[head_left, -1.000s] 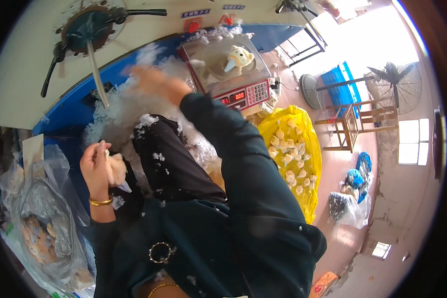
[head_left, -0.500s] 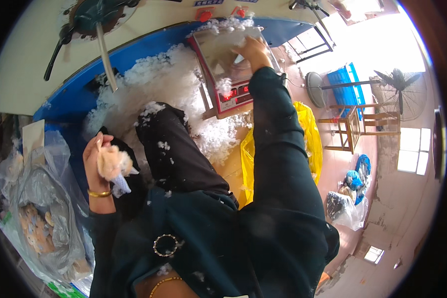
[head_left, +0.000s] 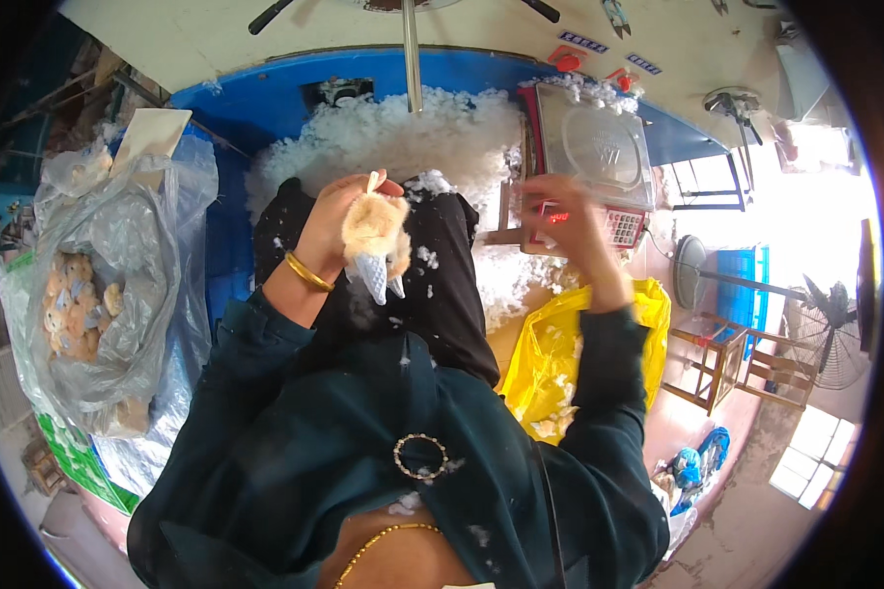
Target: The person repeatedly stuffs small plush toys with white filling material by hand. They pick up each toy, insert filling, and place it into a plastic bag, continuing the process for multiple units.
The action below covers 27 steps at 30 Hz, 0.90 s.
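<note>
The left hand (head_left: 336,218) has risen from beside the knee to mid-lap, clenched around a tan plush toy (head_left: 378,240). The right hand (head_left: 565,211) has drawn back off the weighing scale (head_left: 591,147), blurred, grip unreadable.

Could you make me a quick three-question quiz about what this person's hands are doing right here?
1. True or false: the left hand grips a small tan plush toy.
2. What lies heaped behind the knees? A) white stuffing fluff B) wood chips C) sand
3. Fill in: the right hand, blurred, hovers in front of a metal weighing ____.

Key: 1 true; 2 A; 3 scale.
</note>
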### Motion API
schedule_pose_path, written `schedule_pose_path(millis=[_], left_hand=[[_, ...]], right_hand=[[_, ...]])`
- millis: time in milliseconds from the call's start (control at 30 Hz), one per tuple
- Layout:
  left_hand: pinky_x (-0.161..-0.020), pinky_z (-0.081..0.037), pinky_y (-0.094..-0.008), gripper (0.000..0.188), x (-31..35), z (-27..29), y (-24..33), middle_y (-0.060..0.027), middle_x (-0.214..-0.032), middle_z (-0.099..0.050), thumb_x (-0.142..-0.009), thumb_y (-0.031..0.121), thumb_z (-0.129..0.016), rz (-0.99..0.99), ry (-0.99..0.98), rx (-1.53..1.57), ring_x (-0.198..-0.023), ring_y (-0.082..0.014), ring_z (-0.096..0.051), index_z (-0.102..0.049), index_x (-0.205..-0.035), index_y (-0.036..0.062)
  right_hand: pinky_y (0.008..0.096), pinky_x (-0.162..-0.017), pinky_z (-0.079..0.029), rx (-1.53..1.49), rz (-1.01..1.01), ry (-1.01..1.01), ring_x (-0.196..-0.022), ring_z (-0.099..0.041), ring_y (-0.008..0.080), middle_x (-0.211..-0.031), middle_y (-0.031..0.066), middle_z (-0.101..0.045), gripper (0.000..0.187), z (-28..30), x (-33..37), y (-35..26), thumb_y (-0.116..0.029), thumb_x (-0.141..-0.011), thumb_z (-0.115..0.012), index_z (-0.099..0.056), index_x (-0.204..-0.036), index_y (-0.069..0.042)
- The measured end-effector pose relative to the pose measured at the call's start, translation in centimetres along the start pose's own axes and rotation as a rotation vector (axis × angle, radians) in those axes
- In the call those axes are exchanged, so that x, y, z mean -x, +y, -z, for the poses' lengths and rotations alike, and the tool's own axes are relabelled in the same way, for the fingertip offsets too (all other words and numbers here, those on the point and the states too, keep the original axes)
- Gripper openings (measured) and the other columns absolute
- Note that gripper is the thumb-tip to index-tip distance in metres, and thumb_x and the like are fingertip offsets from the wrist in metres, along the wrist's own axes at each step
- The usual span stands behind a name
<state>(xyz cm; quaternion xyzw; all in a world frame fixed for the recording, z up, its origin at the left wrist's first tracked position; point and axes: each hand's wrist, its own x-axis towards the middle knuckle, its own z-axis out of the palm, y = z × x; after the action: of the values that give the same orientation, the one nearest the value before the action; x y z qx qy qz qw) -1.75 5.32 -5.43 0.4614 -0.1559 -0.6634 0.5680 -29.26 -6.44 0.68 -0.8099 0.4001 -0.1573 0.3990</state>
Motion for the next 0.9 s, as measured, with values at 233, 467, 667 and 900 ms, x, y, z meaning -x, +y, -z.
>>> schedule_pose_path(millis=[233,467,667,900], left_hand=[[-0.058,-0.049,-0.0248,0.036,1.5,-0.9,-1.5,-0.0080,-0.076,-0.063,-0.094,0.033,-0.056,-0.243,0.185,-0.113,-0.064,-0.0129,-0.060,-0.062,-0.082,-0.0008],[-0.042,-0.027,-0.0212,0.034,2.6,1.5,-1.5,0.0041,-0.054,-0.041,-0.094,0.030,-0.059,-0.214,0.091,-0.019,-0.044,-0.0042,-0.034,-0.059,-0.077,0.0004],[-0.046,-0.035,-0.0188,0.014,2.1,-2.5,-1.3,0.0047,-0.064,-0.052,-0.086,0.013,-0.068,-0.574,0.058,-0.319,-0.052,-0.0008,-0.045,-0.062,-0.090,0.0014],[-0.046,-0.034,-0.0167,0.020,1.4,-0.6,0.1,0.0041,-0.072,-0.059,-0.094,0.019,-0.056,-0.396,-0.012,-0.219,-0.052,0.0012,-0.044,-0.063,-0.101,0.0014]], right_hand=[[0.0253,-0.059,-0.042,-0.527,-0.002,-0.165,-0.070,-0.050,0.0064,-0.076,0.0020,-0.058,0.026,-13.6,-2.1,-5.9,-0.021,-0.084,-0.070,-0.060,-0.091,0.002],[0.0286,-0.059,-0.049,-0.520,-0.040,0.304,-0.068,-0.063,0.0159,-0.079,0.0094,-0.064,0.023,-11.3,-3.8,-4.5,-0.014,-0.082,-0.070,-0.057,-0.095,0.000],[0.0380,-0.065,-0.049,0.022,0.356,0.307,-0.080,-0.061,0.0340,-0.093,0.0156,-0.060,0.030,-12.5,-3.3,-6.8,-0.006,-0.070,-0.070,-0.059,-0.099,-0.005],[0.0204,-0.062,-0.043,-0.657,0.039,0.153,-0.071,-0.053,0.0046,-0.079,0.0001,-0.059,0.024,-9.6,-4.4,-5.4,-0.017,-0.087,-0.069,-0.060,-0.098,0.002]])
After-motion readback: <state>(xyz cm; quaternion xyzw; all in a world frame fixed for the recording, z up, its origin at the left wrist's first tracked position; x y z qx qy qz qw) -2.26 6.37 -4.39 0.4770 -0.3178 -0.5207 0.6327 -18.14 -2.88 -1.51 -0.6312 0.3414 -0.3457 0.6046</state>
